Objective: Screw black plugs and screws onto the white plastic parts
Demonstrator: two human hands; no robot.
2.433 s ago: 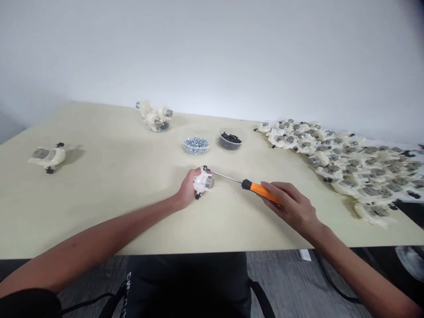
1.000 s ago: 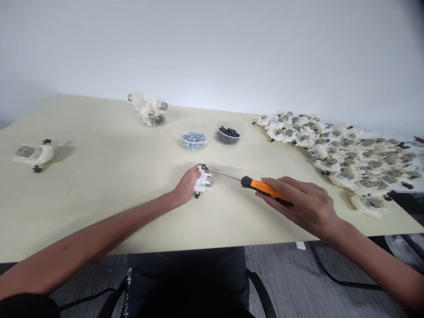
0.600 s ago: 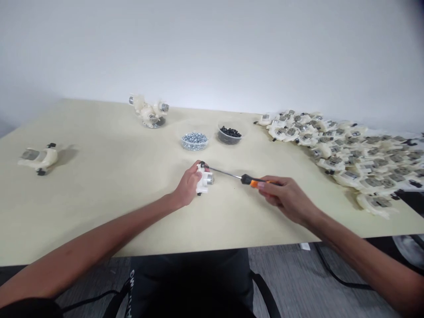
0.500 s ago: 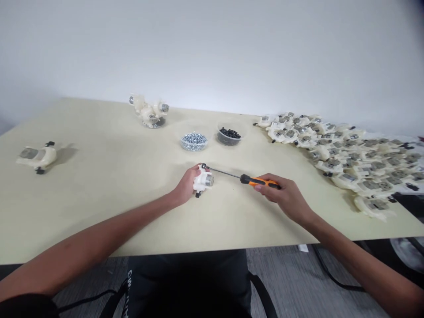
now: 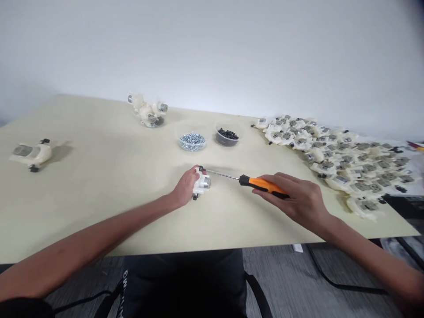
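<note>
Orange-handled screwdriver (image 5: 263,186) meets a white housing (image 5: 201,182) in mid-counter

The person's left hand (image 5: 184,187) has the small plastic housing pressed down near the middle of the counter (image 5: 99,176), fingers curled tightly around it. A silver motor can (image 5: 207,182) pokes out of its right side. Well off to the right, the right hand (image 5: 300,198) grips the screwdriver, its fingers closed around the orange handle. The long steel shaft (image 5: 223,175) reaches across to a black fitting (image 5: 200,168) at the housing's far corner, though it's too small to tell whether the tip is seated there.

Beyond the hands sit a clear bowl of zinc-coloured screws (image 5: 192,142) and, just beside it, a clear bowl of small black parts (image 5: 227,138). A big heap of matching white housings (image 5: 341,163) fans across the right side of the counter. A lone unit (image 5: 31,154) lies at the far left, and a small cluster of them (image 5: 147,111) stands near the back edge.

Judging by the layout, only a few units sit apart while the great bulk stays heaped, though I can't say whether those few are finished.
</note>
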